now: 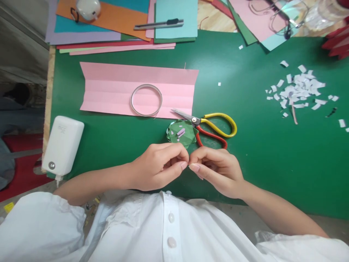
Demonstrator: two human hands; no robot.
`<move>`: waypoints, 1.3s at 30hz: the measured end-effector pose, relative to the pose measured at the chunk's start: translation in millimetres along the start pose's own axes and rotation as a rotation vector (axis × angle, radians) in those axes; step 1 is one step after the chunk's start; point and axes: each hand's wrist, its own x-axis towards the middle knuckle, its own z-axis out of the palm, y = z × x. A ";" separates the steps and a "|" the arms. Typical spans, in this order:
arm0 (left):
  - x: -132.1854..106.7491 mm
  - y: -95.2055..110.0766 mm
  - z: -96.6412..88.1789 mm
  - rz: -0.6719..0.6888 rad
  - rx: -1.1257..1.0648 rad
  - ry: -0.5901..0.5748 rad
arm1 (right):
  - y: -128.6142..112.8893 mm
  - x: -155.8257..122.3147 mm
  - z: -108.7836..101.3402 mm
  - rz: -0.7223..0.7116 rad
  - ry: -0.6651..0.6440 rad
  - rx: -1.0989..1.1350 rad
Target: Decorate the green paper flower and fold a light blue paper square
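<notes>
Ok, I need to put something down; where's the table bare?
The widest patch of table is right of the right hand, nearer than the scraps. Smaller: between power bank, pink sheet and left hand. Crowded: the far edge, with papers, and around the scissors and green shape.

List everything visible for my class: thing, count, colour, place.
Table: one, green, centre
Sheet: one, pink, centre left
Ring: one, silver, on sheet
Scissors: one pair, red and yellow handles, centre
Folded piece: one, green, beside scissors
Scraps: many, white, right
Papers: many, mixed, far edge
Cutter: one, grey, on papers
Round device: one, white, far left
Boxy device: one, white, left edge
Wire object: one, dark, far right
Container: one, clear, far right
Folded paper: some, red, right edge
Shape: one, red, left, unclear
Shirt: one, white, bottom
Left hand: one, bare, centre
Right hand: one, bare, centre
</notes>
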 end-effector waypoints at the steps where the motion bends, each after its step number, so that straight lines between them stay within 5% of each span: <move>1: -0.4 -0.3 0.2 0.003 -0.016 -0.001 | -0.1 0.0 0.1 0.004 -0.001 0.002; 39: -1.1 -0.7 -0.8 0.006 -0.027 -0.052 | 1.3 0.1 -0.6 -0.043 -0.022 0.047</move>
